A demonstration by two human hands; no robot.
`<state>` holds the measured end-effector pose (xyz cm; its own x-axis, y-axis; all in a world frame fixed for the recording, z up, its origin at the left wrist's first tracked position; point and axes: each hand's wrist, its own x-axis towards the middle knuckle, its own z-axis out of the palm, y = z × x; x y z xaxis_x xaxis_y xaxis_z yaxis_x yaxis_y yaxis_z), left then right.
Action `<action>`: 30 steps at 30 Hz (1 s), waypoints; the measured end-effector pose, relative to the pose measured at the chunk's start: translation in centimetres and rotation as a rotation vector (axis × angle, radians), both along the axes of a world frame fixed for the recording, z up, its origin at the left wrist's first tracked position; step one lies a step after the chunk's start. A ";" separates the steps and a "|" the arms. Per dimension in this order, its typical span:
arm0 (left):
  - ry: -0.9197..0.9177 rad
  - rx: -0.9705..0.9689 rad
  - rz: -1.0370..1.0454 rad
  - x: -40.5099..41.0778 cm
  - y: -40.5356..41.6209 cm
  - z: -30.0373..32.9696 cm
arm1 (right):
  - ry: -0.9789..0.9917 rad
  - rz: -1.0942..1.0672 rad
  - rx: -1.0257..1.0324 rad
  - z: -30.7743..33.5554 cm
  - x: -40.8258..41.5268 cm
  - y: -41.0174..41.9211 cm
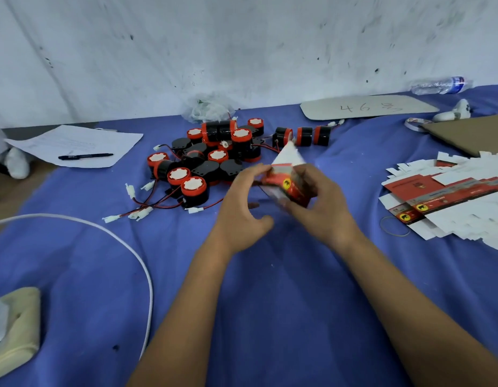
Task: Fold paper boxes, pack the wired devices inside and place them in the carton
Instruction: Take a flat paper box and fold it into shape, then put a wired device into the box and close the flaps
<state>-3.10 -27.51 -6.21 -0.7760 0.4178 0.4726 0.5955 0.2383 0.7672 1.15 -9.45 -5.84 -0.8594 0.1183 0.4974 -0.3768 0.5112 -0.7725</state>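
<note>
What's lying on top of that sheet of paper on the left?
A black pen lies on the white paper sheet. Whatever the sheet covers is hidden.

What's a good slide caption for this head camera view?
Both hands fold a red-and-white paper box above the blue cloth, near a pile of black-and-red wired devices.

**Box half-formed, devices heaped, blanks fanned out**

I see one red-and-white paper box raised off the blue cloth, tilted, a white flap pointing up; a yellow round logo shows on its red side. Behind it lies a pile of wired devices: black cylinders with red rims and white caps, red-black leads ending in white plugs. At the right, flat box blanks lie spread in an overlapping stack.
</note>
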 end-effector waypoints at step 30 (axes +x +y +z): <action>-0.005 0.822 1.276 -3.2 -8.8 1.0 | -0.233 0.093 -0.816 1.5 -6.5 -12.7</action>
<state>-6.32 -36.35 -5.18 -0.4055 -0.8849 0.2293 0.3245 0.0952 0.9411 -5.39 -22.16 -4.32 -0.9532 0.2862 0.0970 -0.1758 -0.2639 -0.9484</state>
